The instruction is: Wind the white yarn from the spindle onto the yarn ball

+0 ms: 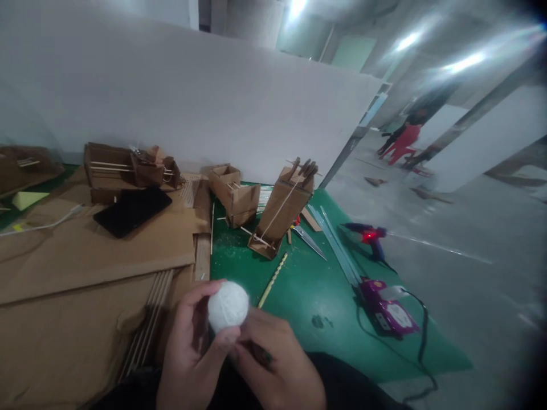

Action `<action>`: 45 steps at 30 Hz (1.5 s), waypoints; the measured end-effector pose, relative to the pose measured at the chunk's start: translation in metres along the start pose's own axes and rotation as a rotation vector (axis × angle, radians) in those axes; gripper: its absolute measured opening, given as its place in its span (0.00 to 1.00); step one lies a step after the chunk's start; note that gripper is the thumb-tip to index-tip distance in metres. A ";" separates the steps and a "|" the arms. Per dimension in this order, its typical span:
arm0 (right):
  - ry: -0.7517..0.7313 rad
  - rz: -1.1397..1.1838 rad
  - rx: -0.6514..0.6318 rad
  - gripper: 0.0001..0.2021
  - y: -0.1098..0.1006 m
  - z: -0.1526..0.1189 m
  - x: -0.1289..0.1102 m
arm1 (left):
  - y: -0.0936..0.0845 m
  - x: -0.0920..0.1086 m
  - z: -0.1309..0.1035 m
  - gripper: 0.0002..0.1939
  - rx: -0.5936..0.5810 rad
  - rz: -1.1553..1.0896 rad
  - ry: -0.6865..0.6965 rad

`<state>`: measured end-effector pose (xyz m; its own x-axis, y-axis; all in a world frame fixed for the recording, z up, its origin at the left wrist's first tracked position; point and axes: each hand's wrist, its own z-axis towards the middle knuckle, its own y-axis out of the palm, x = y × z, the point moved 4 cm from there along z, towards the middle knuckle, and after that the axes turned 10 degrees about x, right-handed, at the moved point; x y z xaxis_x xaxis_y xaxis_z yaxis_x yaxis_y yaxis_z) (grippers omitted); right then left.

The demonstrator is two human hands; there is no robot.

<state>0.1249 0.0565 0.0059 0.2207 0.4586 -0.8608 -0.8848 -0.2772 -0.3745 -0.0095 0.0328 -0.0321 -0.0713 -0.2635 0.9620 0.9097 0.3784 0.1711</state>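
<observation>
A white ball of string [228,307] is held up between the thumb and fingers of my left hand [192,341], close to my body over the near table edge. Against its lower right side, my right hand [277,356] has its thumb and fingers drawn together in a pinch; what they hold is hidden and slightly blurred. Beyond my hands, a cardboard piece [280,210] with several finger-like strips at its top and a string along its face leans on the green tabletop [299,296]. A yellow patterned stick [272,280] lies just past my right hand.
Scissors [311,243], a glue gun [371,236] with a red light and a purple power strip [387,307] with a black cord lie right. Cardboard sheets [106,267], a black tablet-like slab [133,210] and cardboard boxes [235,196] stand left and back. A white partition [192,97] rises behind.
</observation>
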 end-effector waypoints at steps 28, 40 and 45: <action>0.019 0.137 0.103 0.12 0.002 0.019 0.019 | 0.007 0.002 -0.006 0.15 0.023 -0.100 -0.045; -0.363 -0.141 -0.041 0.07 -0.037 0.010 -0.032 | 0.006 0.005 0.000 0.18 -0.186 0.069 -0.052; -0.402 -0.165 -0.059 0.07 -0.052 0.033 -0.030 | 0.010 0.005 -0.006 0.19 -0.175 -0.166 -0.265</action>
<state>0.1503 0.0852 0.0627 0.1694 0.7898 -0.5894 -0.8233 -0.2153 -0.5252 0.0015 0.0303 -0.0265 -0.3067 -0.0606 0.9499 0.9314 0.1864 0.3127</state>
